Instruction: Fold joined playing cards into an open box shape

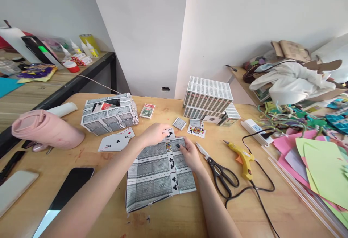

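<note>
A panel of joined playing cards [145, 185], mostly grey card backs, lies before me with folded-up edges at its left and near sides. A strip of face-up club cards [172, 163] runs along its right part. My left hand [156, 133] reaches to the far edge, its bent fingers pinching a face-up playing card [170, 134]. My right hand [190, 154] grips the right-hand row of the panel. Its dark-nailed thumb presses on top, and the other fingers are partly hidden behind the edge.
Behind stand a card-covered box [108, 116] and stacked card packs [208, 94]. Loose cards [115, 142] lie nearby. Scissors [217, 169], a yellow glue gun [243, 160] with its cord, and a power strip [257, 131] are right; a phone [67, 191] and pink roll [47, 129] left.
</note>
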### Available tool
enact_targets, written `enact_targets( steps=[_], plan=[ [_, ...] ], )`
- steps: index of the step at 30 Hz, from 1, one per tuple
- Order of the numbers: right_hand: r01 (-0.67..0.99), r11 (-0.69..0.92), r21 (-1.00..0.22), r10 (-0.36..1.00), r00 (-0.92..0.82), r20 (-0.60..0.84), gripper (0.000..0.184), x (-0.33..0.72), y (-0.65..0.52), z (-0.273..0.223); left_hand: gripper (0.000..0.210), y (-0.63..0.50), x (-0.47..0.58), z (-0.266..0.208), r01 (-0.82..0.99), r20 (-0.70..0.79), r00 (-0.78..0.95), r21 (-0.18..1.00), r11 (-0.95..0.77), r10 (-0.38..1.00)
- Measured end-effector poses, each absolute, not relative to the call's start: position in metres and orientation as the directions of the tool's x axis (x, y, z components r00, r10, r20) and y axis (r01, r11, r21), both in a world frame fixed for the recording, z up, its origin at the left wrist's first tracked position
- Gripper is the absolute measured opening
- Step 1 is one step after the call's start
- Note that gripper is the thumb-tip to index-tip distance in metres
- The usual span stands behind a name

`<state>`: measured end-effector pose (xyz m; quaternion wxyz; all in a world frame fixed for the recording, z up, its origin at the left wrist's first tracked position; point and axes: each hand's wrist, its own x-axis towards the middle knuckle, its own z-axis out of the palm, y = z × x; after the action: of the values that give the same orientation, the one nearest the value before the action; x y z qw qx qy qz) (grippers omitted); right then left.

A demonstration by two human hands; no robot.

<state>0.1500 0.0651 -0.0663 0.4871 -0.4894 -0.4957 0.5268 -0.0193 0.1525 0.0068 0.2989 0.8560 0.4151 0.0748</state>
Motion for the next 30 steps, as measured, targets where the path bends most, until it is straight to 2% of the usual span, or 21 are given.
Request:
enact_targets(
  steps=[7, 12, 16, 22, 26, 28, 30],
  plan=[
    [0.064, -0.044, -0.997, 0.998, -0.031, -0.046, 0.017, 0.150, 0.065, -0.072, 0.022, 0.149, -0.014, 0.003, 0.702, -0.136, 0.648, 0.489, -0.518, 0.750],
    [0.238, -0.033, -0.971, 0.999, 0.005, -0.033, 0.012, 0.151, 0.067, -0.072, 0.022, 0.141, -0.014, 0.006, 0.708, -0.138, 0.669, 0.419, -0.569, 0.730],
    [0.430, -0.007, -0.903, 1.000, -0.014, -0.015, 0.010, 0.153, 0.068, -0.054, 0.019, 0.134, -0.016, 0.017, 0.713, -0.121, 0.676, 0.358, -0.603, 0.727],
    [0.718, 0.063, -0.693, 0.990, -0.132, -0.046, 0.013, 0.153, 0.073, -0.011, 0.019, 0.124, -0.016, 0.042, 0.716, -0.090, 0.663, 0.366, -0.595, 0.743],
    [0.798, 0.104, -0.594, 0.970, -0.214, -0.119, 0.021, 0.150, 0.075, 0.009, 0.021, 0.113, -0.015, 0.047, 0.780, -0.138, 0.598, 0.330, -0.532, 0.790],
    [0.805, 0.118, -0.582, 0.961, -0.240, -0.136, 0.023, 0.150, 0.077, 0.013, 0.022, 0.108, -0.016, 0.043, 0.804, -0.137, 0.545, 0.366, -0.469, 0.827],
    [0.811, 0.126, -0.572, 0.957, -0.252, -0.146, 0.022, 0.150, 0.079, 0.013, 0.023, 0.104, -0.019, 0.036, 0.779, -0.096, 0.507, 0.476, -0.408, 0.857]
  ],
)
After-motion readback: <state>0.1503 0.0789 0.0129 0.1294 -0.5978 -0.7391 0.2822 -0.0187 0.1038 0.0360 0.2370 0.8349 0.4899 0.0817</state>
